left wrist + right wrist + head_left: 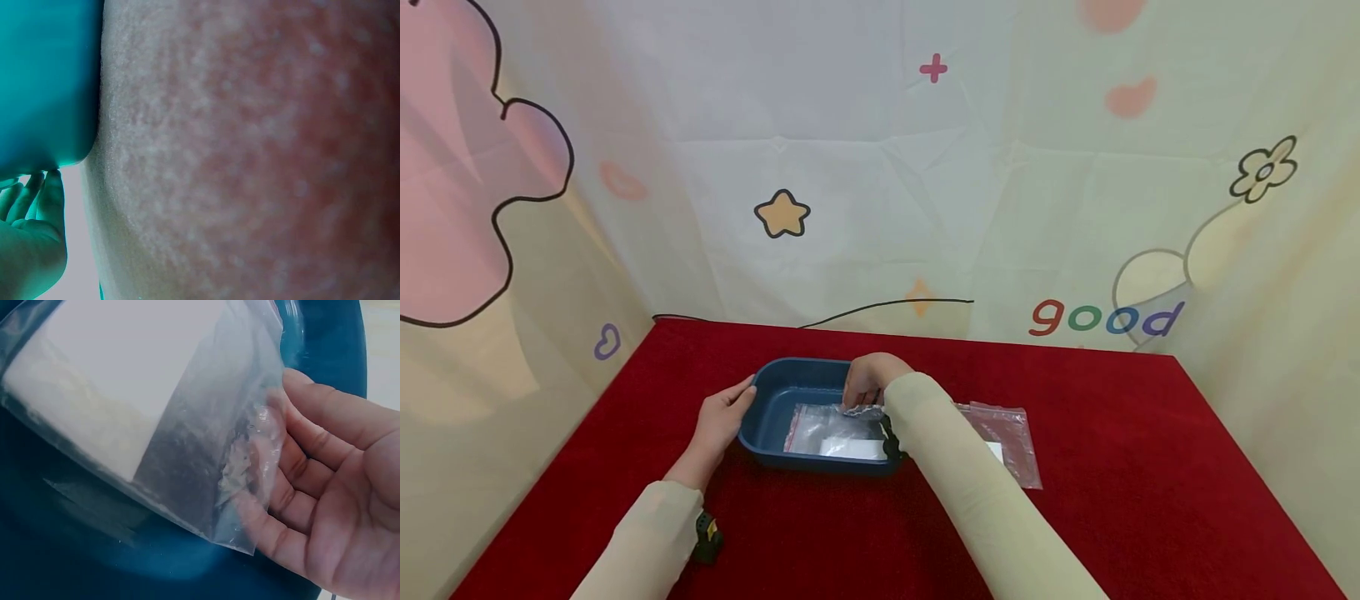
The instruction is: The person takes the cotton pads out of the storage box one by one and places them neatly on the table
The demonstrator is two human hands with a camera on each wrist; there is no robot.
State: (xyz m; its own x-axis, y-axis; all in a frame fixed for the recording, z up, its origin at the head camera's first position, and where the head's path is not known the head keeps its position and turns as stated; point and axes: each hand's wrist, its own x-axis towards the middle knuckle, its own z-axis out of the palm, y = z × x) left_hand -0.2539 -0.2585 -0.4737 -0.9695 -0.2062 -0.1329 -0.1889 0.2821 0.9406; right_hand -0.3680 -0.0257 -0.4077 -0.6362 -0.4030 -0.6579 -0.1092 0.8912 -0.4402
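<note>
Left grip: bare hand [718, 419] pinching the near-left end of the tub, thumb over the rim, fingers outside.
Tub: dark blue rounded-rectangle tub [767, 454], looks like plastic, sitting on the red cloth-covered surface [790, 533]. Should be stiff and light; smooth wall may slip, so the rim is the place to hold.
Bag in tub: clear plastic zip bag with a red strip at its left end [812, 423], lying in the tub. Film reads thin, floppy, slick; expect near-zero weight and easy creasing. Best hold: a pinch on the loose margin, off the insert.
Insert: flat white rectangular piece [852, 448] inside that bag. Probably the stiffer part; card or paper, can't tell. Would bend if squeezed edge-on.
Right grip: bare hand [868, 382] in the tub, fingers curled on the bag's crumpled margin, clear of the insert.
Second bag: another clear plastic bag [1018, 446] on the surface right of the tub, partly behind the right sleeve [985, 492]. Likely handles the same; free right edge is the spot.
</note>
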